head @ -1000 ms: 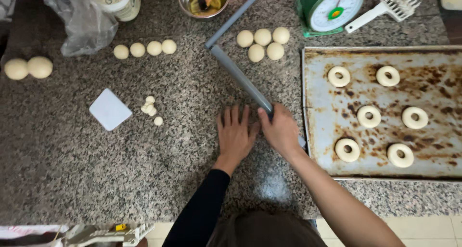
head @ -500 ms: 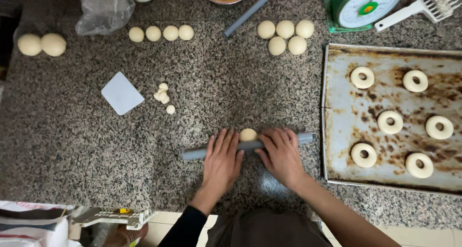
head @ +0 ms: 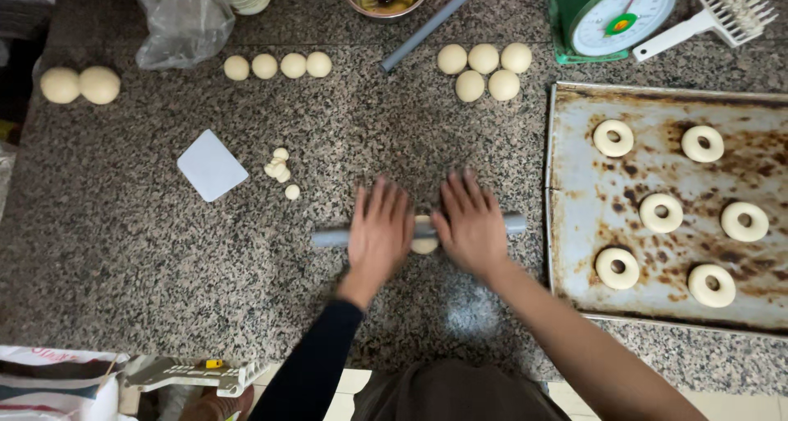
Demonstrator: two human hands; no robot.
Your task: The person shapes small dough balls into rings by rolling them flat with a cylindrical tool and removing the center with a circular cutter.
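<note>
I see my left hand point(head: 379, 228) and right hand point(head: 470, 224) lying flat and open on the grey rolling pin point(head: 332, 238), pressing a dough piece point(head: 424, 244) near the table's point(head: 123, 249) front edge, beside the baking tray point(head: 574, 158).

Left hand point(head: 379, 228): mine, palm down, fingers straight and slightly spread, pointing away from me. Wrist bent a little; forearm in a dark sleeve, running back toward my body at the lower middle of the view.

Right hand point(head: 470, 221): mine, palm down, flat, fingers extended forward and close together. Forearm bare, angling off toward the lower right.

Both hands lie side by side, nearly touching, neither curled closed.
</note>
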